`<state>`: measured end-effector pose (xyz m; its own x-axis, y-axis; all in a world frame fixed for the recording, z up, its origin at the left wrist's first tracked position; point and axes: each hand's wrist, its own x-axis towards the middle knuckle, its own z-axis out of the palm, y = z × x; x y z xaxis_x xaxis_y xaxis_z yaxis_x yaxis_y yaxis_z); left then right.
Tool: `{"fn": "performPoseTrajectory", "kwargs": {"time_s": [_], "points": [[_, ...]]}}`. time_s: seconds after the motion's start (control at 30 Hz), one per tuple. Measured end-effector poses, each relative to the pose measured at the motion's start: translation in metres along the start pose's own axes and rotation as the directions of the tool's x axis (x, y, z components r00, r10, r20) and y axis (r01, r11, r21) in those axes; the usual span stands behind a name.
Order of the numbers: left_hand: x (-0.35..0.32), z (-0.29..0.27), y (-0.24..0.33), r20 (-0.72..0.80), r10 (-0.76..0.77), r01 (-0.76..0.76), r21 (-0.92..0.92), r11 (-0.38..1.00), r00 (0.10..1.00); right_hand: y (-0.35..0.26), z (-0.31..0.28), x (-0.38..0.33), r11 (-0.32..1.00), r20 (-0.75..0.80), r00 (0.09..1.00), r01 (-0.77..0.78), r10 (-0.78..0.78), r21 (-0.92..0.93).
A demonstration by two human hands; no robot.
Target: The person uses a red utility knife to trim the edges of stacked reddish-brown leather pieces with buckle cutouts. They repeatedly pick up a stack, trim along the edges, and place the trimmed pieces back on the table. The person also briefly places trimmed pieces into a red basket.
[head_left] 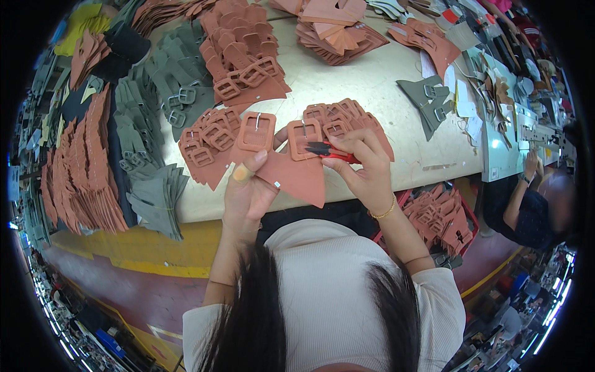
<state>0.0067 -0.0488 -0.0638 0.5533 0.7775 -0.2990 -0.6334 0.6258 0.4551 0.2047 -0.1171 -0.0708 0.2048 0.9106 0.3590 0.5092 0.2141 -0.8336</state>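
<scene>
A terracotta leather strap piece [297,180] with a pointed lower corner is held up by my left hand [249,193], its thumb pressed on the front and fingers partly hidden behind. Two large covered buckles stand at its top: a left buckle [242,139] and a right buckle [297,153], each with a silver prong. My right hand [367,170] is wrapped round small snips with red handles [347,157] and dark blades. The blade tips lie over the right buckle; I cannot tell whether they touch it. A small white tag sits on the leather near its lower edge.
Behind the held piece lie buckled terracotta stacks [214,133]. Green strap bundles [149,192] fill the table's left. A pair of green buckled pieces [426,102] lies to the right. Below the table edge stands a red crate [472,217] of terracotta pieces. Another person works far right.
</scene>
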Motion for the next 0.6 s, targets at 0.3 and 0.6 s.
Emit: {"fn": "performPoseTrajectory", "kwargs": {"time_s": [0.3,0.6], "points": [[-0.002,0.009,-0.001,-0.016,0.040,-0.038,0.087,0.996,0.999,0.000,0.003,-0.002,1.000,-0.009,1.000,0.010,-0.010,0.024],[-0.007,0.015,-0.006,-0.033,0.086,-0.082,0.105,0.991,0.996,0.000,0.007,-0.002,0.999,-0.016,1.000,-0.022,0.022,0.029]]}}
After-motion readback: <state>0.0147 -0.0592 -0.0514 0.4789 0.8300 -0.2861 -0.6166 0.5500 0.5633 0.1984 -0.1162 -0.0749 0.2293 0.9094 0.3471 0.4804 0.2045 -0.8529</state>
